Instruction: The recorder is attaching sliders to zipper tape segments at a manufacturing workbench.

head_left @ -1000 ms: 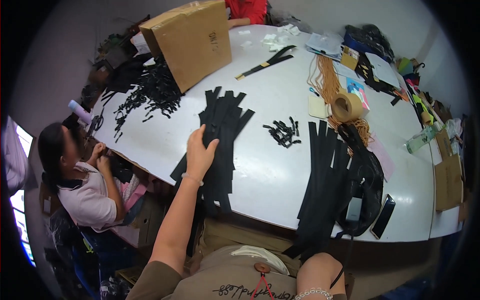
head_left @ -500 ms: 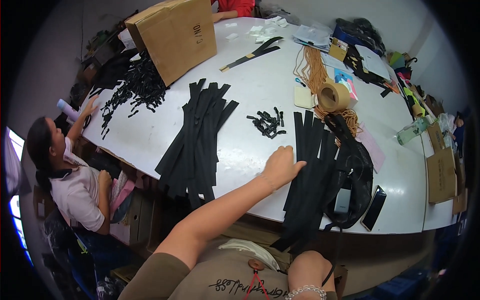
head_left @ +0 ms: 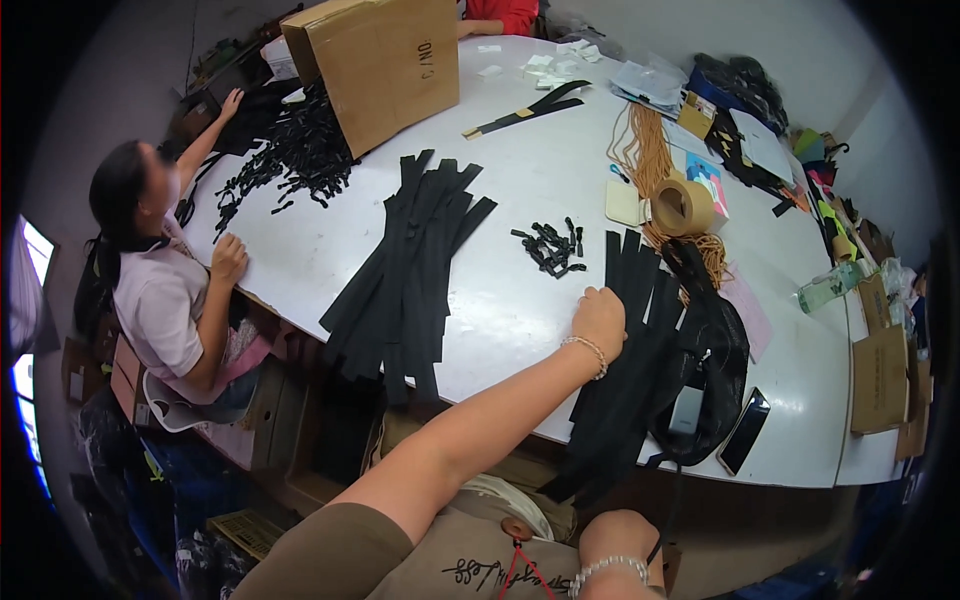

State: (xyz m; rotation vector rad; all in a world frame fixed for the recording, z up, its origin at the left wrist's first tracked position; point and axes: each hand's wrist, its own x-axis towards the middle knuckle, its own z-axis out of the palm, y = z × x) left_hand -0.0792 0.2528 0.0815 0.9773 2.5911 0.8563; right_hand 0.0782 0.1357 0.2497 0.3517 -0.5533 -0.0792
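My left hand (head_left: 600,318), a bracelet at its wrist, is closed at the left edge of a fanned bundle of flat black strips (head_left: 622,350). Its fingertips are hidden, so what they grip, if anything, cannot be made out. Low in the picture, my right hand (head_left: 620,540) is close to my body, with a bracelet behind it; its fingers do not show. A thin black cord runs down beside it from the table edge. Just beyond my left hand lies a small pile of black plastic clips (head_left: 550,248). A larger crossed bundle of black strips (head_left: 415,270) lies to the left.
A cardboard box (head_left: 395,80) stands at the far left beside a heap of black clips (head_left: 300,150). To the right are a tape roll (head_left: 682,207), orange cord (head_left: 640,145), a black mesh bag (head_left: 722,340) and a phone (head_left: 745,432). A co-worker (head_left: 165,290) sits at left.
My left hand has shifted slightly right, closer against the strips, and its thumb no longer shows. The co-worker's far arm reaches farther forward; their near hand has come up to the table edge.
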